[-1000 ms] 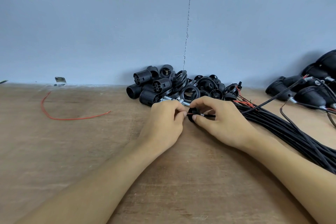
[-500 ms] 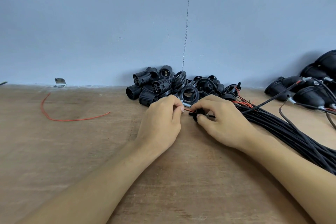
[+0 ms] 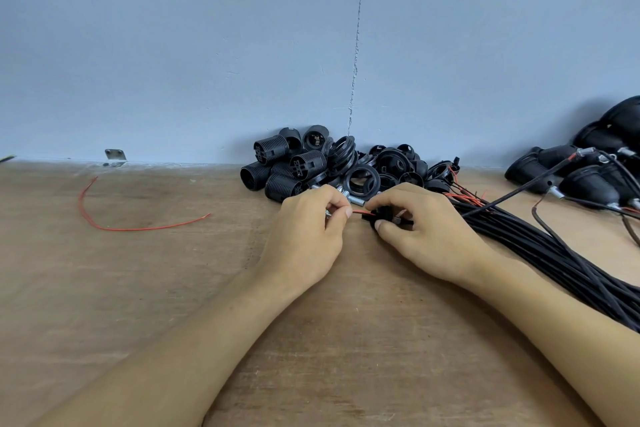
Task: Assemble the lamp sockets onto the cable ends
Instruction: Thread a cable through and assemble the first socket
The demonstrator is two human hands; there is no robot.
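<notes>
Your left hand (image 3: 304, 239), knuckles up, curls its fingers and pinches a red wire (image 3: 358, 212) between thumb and forefinger. Just right of that pinch, your right hand (image 3: 426, 232) arches over a black socket part (image 3: 375, 217), forefinger on top and thumb (image 3: 382, 226) beneath. Your left forearm (image 3: 180, 350) and right forearm (image 3: 554, 333) converge toward the grip.

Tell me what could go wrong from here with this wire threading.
1. The red wire, pinched by the left hand, might slip or kink before it is seated in the black socket part held by the right hand.
2. The cable bundle lies close by; a tug here could drag other cables along.
</notes>
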